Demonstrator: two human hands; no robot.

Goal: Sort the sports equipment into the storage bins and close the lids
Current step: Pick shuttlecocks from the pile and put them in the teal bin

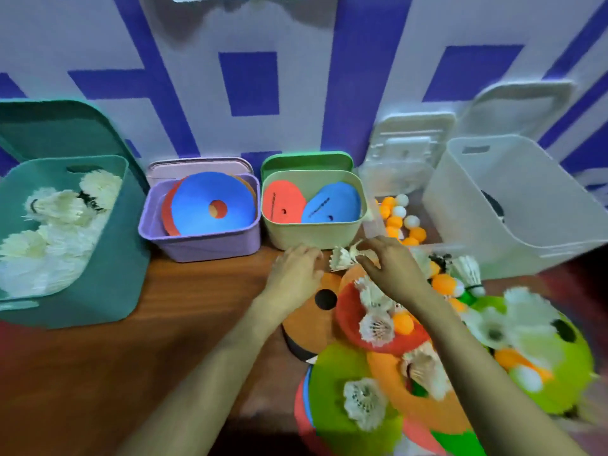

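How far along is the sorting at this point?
Partly done: the teal bin holds shuttlecocks, the purple bin and green bin hold discs. In hand: the right hand pinches a shuttlecock. Left: a pile of discs, shuttlecocks and balls on the table, and every lid is off.

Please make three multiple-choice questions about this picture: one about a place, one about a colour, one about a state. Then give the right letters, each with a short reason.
1. The teal bin stands: A far left; B in the middle; C far right.
2. The top disc in the purple bin is: A green; B blue; C yellow.
3. The right hand: A lies flat; B holds a ball; C pinches a shuttlecock.

Answers:
1 A, it is the leftmost bin in the row.
2 B, the disc lying on top is plainly blue.
3 C, its fingers pinch a white shuttlecock.
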